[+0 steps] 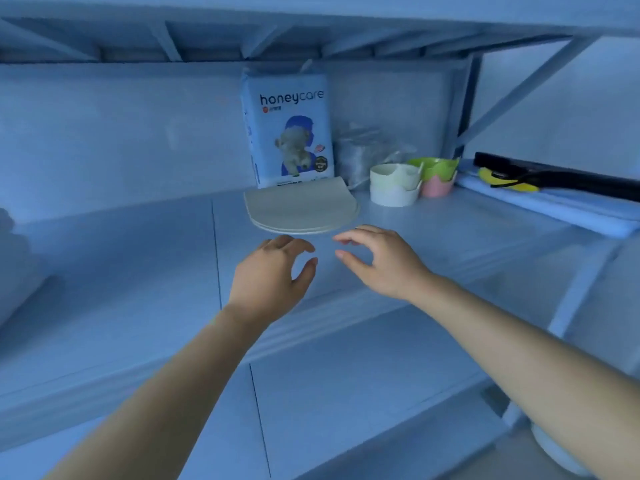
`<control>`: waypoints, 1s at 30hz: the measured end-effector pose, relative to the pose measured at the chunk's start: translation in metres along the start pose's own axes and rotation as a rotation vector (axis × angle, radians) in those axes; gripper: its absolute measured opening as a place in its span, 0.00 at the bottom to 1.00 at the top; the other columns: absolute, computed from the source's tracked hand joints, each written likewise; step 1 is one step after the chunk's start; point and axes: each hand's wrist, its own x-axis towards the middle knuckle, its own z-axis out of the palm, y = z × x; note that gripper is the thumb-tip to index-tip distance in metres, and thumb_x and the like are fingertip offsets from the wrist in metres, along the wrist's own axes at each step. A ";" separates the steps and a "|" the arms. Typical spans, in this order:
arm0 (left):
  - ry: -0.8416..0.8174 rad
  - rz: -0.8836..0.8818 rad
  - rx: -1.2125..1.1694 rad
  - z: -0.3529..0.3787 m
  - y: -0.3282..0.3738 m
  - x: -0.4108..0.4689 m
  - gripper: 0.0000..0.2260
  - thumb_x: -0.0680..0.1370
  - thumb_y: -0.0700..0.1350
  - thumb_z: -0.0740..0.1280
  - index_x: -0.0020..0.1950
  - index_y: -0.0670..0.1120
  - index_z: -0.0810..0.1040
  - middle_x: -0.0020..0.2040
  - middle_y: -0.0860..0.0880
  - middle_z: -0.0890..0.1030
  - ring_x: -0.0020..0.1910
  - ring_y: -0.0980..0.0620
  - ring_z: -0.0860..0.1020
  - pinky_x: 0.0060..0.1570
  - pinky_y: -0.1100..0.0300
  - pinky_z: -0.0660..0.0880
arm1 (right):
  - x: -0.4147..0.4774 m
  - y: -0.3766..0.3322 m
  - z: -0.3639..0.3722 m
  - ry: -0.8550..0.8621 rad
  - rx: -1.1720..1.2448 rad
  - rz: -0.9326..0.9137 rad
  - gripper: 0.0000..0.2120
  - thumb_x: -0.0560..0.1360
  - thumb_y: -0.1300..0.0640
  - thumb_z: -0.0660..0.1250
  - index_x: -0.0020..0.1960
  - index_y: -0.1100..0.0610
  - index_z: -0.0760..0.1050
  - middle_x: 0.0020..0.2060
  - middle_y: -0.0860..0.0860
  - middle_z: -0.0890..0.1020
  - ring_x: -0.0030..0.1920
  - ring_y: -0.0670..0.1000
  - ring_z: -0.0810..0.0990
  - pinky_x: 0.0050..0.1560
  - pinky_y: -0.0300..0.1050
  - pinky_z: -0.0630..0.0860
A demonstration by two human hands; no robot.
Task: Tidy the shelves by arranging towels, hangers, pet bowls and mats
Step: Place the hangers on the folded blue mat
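The pale shelf [121, 271] takes up most of what I can see, with a lower shelf [346, 375] beneath it. At the far left edge sits a soft white bundle [17, 258], too blurred to name for sure.

Against the back wall a blue "honeycare" pack [287, 133] stands upright. On the right end lies a folded blue cloth [554, 209], and a long black object [571, 176] rests across it with a small yellow piece [498, 180] at its near end.

The mats [301, 209] – a flat stack of pale, round-edged sheets – lie directly in front of the pack, their back edge touching its base.

Both arms reach in from below. The left hand [273, 275] and the right hand [381, 265] hover side by side just in front of the mats, near each other but apart. Each is empty, with fingers loosely bent and thumb spread away from them (neither seems to touch the stack).

A crumpled clear plastic bag [363, 150] sits just right of the pack. In front of it stand the pet bowls: two white bowls [394, 188] nested together, and beside them a green bowl [434, 169] stacked in a pink bowl [437, 188] – all with scalloped rims.
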 end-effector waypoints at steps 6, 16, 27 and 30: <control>-0.002 0.077 -0.119 0.058 0.093 0.040 0.10 0.76 0.50 0.64 0.55 0.52 0.78 0.51 0.54 0.80 0.48 0.50 0.78 0.36 0.60 0.71 | -0.037 0.075 -0.063 0.073 -0.050 0.084 0.12 0.75 0.53 0.66 0.57 0.55 0.78 0.49 0.48 0.81 0.50 0.47 0.78 0.53 0.41 0.73; -0.044 0.198 -0.266 0.168 0.264 0.112 0.09 0.75 0.48 0.66 0.54 0.52 0.79 0.48 0.54 0.81 0.44 0.50 0.78 0.37 0.61 0.68 | -0.108 0.226 -0.194 0.125 -0.144 0.239 0.12 0.76 0.52 0.65 0.58 0.52 0.77 0.51 0.44 0.80 0.51 0.39 0.74 0.53 0.32 0.67; -0.089 0.289 -0.338 0.251 0.388 0.186 0.09 0.75 0.49 0.64 0.54 0.53 0.78 0.49 0.56 0.80 0.47 0.51 0.78 0.37 0.61 0.68 | -0.130 0.331 -0.285 0.180 -0.193 0.268 0.12 0.76 0.54 0.65 0.58 0.56 0.77 0.51 0.48 0.81 0.53 0.46 0.77 0.55 0.45 0.74; -0.098 0.298 -0.342 0.265 0.398 0.212 0.09 0.76 0.50 0.64 0.54 0.53 0.78 0.49 0.56 0.80 0.48 0.53 0.77 0.36 0.62 0.67 | -0.122 0.353 -0.292 0.190 -0.182 0.264 0.11 0.76 0.56 0.65 0.57 0.56 0.78 0.50 0.49 0.81 0.52 0.47 0.77 0.55 0.45 0.74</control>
